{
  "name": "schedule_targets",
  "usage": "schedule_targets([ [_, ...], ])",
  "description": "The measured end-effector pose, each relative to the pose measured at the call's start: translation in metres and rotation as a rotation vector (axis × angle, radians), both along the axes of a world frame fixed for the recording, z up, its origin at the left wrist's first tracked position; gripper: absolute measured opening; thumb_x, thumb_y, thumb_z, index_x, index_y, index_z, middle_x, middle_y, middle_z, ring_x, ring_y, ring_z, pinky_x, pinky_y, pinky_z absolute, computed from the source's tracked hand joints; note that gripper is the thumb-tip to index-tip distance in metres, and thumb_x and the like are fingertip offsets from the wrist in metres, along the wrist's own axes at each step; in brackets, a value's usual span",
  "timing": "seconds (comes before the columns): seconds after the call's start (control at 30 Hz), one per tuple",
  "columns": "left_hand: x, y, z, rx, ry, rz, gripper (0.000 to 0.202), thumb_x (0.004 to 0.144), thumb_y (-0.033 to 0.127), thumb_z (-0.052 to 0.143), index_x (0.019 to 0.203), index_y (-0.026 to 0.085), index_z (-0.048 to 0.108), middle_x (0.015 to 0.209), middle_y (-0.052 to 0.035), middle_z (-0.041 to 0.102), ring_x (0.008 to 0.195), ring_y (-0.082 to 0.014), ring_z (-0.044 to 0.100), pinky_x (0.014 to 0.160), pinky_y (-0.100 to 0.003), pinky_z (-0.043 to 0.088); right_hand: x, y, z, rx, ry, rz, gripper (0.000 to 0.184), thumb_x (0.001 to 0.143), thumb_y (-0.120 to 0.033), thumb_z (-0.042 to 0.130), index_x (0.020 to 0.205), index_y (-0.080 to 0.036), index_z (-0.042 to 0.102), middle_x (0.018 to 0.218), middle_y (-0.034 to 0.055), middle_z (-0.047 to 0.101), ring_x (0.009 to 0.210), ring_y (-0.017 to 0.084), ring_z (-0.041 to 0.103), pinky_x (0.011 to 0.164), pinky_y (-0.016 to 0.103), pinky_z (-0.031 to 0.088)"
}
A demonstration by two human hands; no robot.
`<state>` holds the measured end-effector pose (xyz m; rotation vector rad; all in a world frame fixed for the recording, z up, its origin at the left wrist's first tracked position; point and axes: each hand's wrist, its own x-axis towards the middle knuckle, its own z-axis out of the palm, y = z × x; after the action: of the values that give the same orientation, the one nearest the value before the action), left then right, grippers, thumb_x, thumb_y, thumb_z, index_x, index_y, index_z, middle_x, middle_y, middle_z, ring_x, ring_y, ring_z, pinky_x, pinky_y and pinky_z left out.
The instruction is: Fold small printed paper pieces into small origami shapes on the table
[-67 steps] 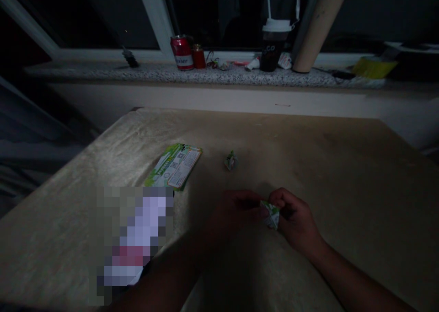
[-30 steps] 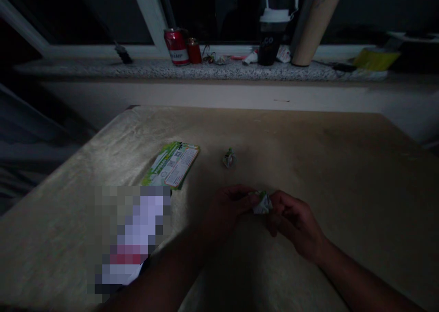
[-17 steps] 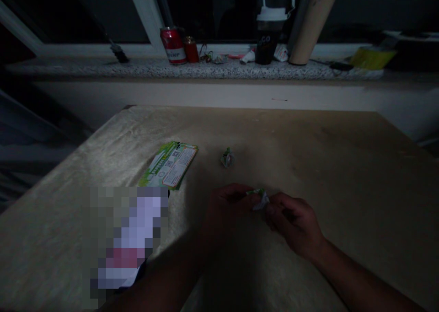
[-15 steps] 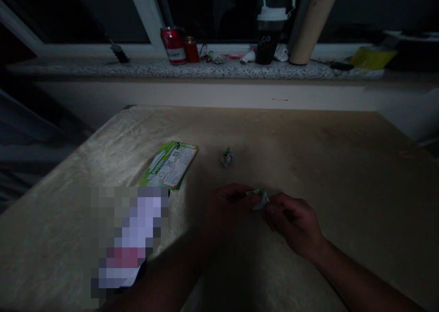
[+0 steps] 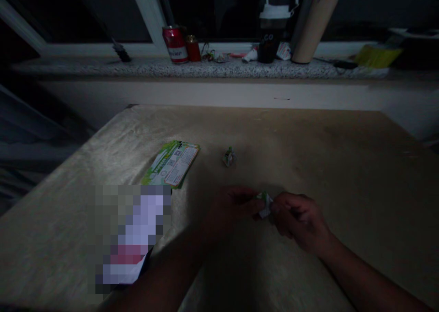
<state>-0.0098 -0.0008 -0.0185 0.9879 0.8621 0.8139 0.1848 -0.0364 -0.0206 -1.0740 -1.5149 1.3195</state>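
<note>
Left hand (image 5: 233, 207) and right hand (image 5: 299, 220) together pinch one folded paper (image 5: 265, 204); green leaflet (image 5: 171, 164) print unreadable.

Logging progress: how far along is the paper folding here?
Done, it seems: one small folded paper piece lies on the table. In hand: a second paper piece, pinched between the left hand and the right hand; it is too dim to judge its shape. Left: the green leaflet lies flat, untouched.
</note>
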Motion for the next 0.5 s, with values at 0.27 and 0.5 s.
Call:
schedule_targets([
  [0.27,-0.0005,-0.0079,0.0092,0.111,0.124,-0.12,0.034,0.081,0.047,0.078,0.069,0.016,0.075,0.062,-0.0018,0.069,0.057,-0.0135,0.063,0.057,-0.024,0.049,-0.0015,0.0002,0.0,-0.043,-0.01,0.047,0.045,0.1,-0.052,0.057,0.071,-0.018,0.062,0.045,-0.004,0.049,0.038,0.008,0.038,0.037,0.02,0.027],
  [0.5,-0.0015,-0.0074,0.0068,0.066,0.112,-0.148,0.043,0.081,0.056,0.076,0.071,0.014,0.075,0.065,-0.0048,0.071,0.06,-0.0158,0.066,0.06,-0.025,0.05,0.0007,0.0002,-0.0032,-0.084,0.039,0.032,0.046,0.1,-0.052,0.058,0.069,-0.018,0.061,0.044,-0.0034,0.052,0.038,0.008,0.04,0.038,0.02,0.03],
])
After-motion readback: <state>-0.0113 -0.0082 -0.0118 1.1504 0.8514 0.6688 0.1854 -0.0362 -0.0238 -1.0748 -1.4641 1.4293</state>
